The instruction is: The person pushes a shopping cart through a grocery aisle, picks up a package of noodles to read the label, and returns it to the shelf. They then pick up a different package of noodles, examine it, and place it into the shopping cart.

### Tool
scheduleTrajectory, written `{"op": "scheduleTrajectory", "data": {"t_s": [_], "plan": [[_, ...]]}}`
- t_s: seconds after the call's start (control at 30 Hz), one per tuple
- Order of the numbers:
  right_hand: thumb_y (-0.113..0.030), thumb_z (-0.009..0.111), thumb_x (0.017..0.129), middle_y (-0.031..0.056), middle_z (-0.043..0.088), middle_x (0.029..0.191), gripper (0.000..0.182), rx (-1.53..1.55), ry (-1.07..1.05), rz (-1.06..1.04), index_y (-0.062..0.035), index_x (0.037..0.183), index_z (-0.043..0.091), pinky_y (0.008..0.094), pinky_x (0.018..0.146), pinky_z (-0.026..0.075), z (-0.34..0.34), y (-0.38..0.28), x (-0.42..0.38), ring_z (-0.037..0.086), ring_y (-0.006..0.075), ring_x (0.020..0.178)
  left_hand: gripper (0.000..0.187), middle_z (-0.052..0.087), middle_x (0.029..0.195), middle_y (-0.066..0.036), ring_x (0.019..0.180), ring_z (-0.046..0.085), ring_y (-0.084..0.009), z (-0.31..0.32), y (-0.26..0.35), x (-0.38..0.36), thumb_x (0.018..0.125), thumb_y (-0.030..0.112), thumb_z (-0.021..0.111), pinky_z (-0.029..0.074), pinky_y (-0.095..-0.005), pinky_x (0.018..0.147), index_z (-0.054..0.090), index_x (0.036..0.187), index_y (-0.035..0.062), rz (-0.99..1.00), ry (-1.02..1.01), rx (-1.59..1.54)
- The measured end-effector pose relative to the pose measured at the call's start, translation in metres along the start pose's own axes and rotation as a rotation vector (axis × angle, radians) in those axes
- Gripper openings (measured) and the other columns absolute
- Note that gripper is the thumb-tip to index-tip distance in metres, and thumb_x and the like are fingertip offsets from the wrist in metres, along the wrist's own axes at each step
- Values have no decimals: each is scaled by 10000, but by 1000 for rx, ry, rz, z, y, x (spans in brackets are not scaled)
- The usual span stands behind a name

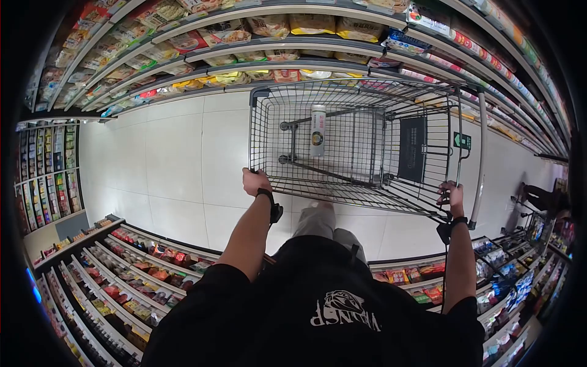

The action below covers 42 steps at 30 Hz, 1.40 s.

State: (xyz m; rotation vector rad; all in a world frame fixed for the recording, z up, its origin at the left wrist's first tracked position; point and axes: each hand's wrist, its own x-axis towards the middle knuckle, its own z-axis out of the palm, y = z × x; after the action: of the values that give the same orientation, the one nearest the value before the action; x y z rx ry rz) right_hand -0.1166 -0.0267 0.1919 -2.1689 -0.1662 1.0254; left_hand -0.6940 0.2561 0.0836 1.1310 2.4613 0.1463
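Note:
A grey wire shopping cart (pixel 261 93) stands sideways in front of me. My left hand (pixel 255 181) is closed around the near corner of its rim at the left end. Over at the right end, my right hand (pixel 451 194) has its fingers curled on the wire frame, beside the long handle bar (pixel 480 153) and apart from it. A white pack (pixel 318 130) with printed labels and a round picture lies in the basket. On the cart's wires hang a dark sign panel (pixel 413 150) and a small green tag (pixel 462 141).
Shelves of bagged goods (pixel 269 25) curve along the far side, close to the cart. Lower shelves (pixel 131 269) with colourful packs run behind me. A rack (pixel 49 165) stands at the left end. Pale floor tiles (pixel 147 159) lie between. Another person (pixel 541 199) is at the far right.

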Motion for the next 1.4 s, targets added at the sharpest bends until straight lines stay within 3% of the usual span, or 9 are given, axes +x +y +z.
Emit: {"op": "scheduleTrajectory", "data": {"t_s": [0.1,0.4,0.53,0.87,1.27,1.4], "plan": [[-119,572,846,150,670,794,159,27,-14,-32,34,815,602,397,396,571,17,3,-16,631,267,499,229,730,906,-119,866,723,-339,-4,-12,18,865,203,740,583,-448,775,576,945,64,36,35,42],[-109,599,854,178,674,833,154,76,-51,7,44,878,603,411,405,570,71,2,-56,607,259,467,234,733,926,-148,878,719,-361,-29,-33,74,853,208,735,585,-463,782,601,967,54,41,48,81],[-179,594,841,183,664,850,232,26,-50,1,46,892,618,412,437,591,97,-7,-71,618,262,482,235,736,923,-155,874,719,-371,-37,-37,102,848,207,734,584,-469,784,608,966,48,54,70,85],[-199,593,878,162,662,786,234,41,-42,23,34,882,609,401,455,585,171,-29,-105,631,260,495,190,731,918,-147,862,715,-367,-59,-39,185,857,181,705,575,-461,778,612,959,50,69,48,6],[-192,670,865,154,659,825,248,81,32,69,37,930,601,412,458,596,212,-54,-83,645,269,516,189,691,968,-160,907,688,-371,-78,-14,239,854,146,697,550,-481,806,578,937,25,61,19,-45],[-193,666,868,149,659,816,238,51,-24,78,32,932,619,413,445,592,210,-67,-80,648,267,517,167,719,896,-167,846,700,-396,-77,-15,233,827,158,665,550,-505,772,581,905,36,105,104,-65]]}}
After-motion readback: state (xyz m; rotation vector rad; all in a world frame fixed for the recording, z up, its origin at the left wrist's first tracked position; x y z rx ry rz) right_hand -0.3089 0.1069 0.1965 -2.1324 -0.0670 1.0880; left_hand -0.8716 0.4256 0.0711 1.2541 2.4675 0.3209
